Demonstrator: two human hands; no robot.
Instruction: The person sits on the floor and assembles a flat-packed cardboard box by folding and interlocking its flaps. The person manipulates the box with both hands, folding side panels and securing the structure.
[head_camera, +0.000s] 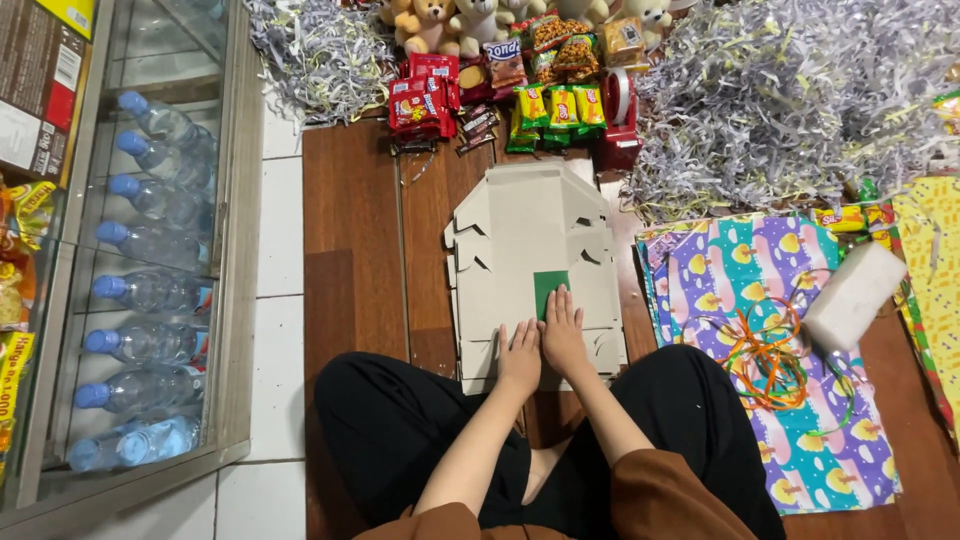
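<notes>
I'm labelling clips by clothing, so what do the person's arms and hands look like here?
Both forearms are bare, with brown sleeves pushed up near the elbows. The left hand and right hand wear no gloves; no rings, watch or bracelets are visible at this size. Black trousers cover the crossed legs.

Both hands (541, 345) flat — palms down

Matt grey cardboard is seen in the flat box blank (530, 250), with a smooth green paper patch (549, 289) near its lower edge. Beneath the blank, glossy brown wood-look flooring (350, 230) is laid. To its right, glossy printed wrapping paper (760, 290) is spread; above, rough shredded paper (790, 90) and shiny plastic snack packets (560, 105) are found. To its left, clear plastic bottles (150, 290) are shelved.
</notes>
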